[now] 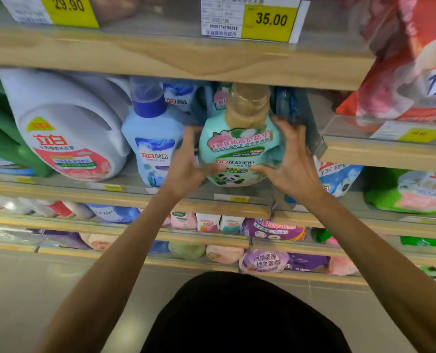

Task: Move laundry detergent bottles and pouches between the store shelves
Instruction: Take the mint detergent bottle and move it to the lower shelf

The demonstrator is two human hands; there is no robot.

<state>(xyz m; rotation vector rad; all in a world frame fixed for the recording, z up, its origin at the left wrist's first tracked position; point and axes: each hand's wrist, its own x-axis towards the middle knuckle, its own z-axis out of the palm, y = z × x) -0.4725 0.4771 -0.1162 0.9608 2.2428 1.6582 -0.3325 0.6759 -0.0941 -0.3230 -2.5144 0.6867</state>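
You're looking at a mint-green detergent bottle (240, 146) with a translucent tan cap and panda label, upright at the shelf's (125, 193) front edge, beside a light-blue bottle (153, 141).

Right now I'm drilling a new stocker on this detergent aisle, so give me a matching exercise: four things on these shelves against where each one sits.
Things:
1. teal bottle
2. white jug
3. light blue bottle
4. red pouch

Places:
A. far left of the middle shelf, beside a green jug
B. upper right shelf
C. between both hands
D. just left of the left hand

Pairs: 1-C, 2-A, 3-D, 4-B
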